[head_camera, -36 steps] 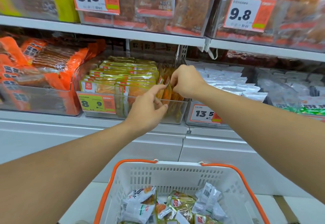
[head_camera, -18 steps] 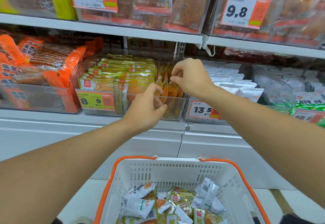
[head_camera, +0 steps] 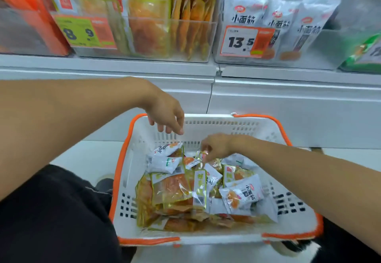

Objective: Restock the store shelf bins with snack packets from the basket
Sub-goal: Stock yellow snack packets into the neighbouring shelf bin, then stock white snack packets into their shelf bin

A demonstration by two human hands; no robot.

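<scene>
White plastic with an orange rim: that is the basket (head_camera: 132, 159) I see low in the view, its walls slotted, sitting on the floor before the shelf. It holds a loose heap of snack packets (head_camera: 198, 190): clear yellow-edged ones showing orange strips inside, mostly on the left and at the bottom, and white ones printed with an orange picture and dark characters, on the right and at the far side.

My right hand (head_camera: 214, 147) is down in the basket, fingers curled and pinching the top edge of a yellow-edged packet (head_camera: 201, 188), which hangs upright over the heap with a barcode near its lower end. My left hand (head_camera: 165, 116) hovers over the far rim, fingers loosely bent downward and holding nothing.

Above, on the shelf, a clear bin (head_camera: 144, 35) holds the same yellow-edged packets, some lying flat and facing forward on the left, others standing on edge on the right. Its green and orange tag (head_camera: 82, 32) reads 8 9. Just beside it to the right, another clear bin (head_camera: 321, 46) holds white packets (head_camera: 282, 21) printed 小面筋, with a tag (head_camera: 245, 41) reading 13.5. At far left an orange-packed bin (head_camera: 31, 25) is blurred, and at far right a green packet (head_camera: 362, 56) shows only partly.
</scene>
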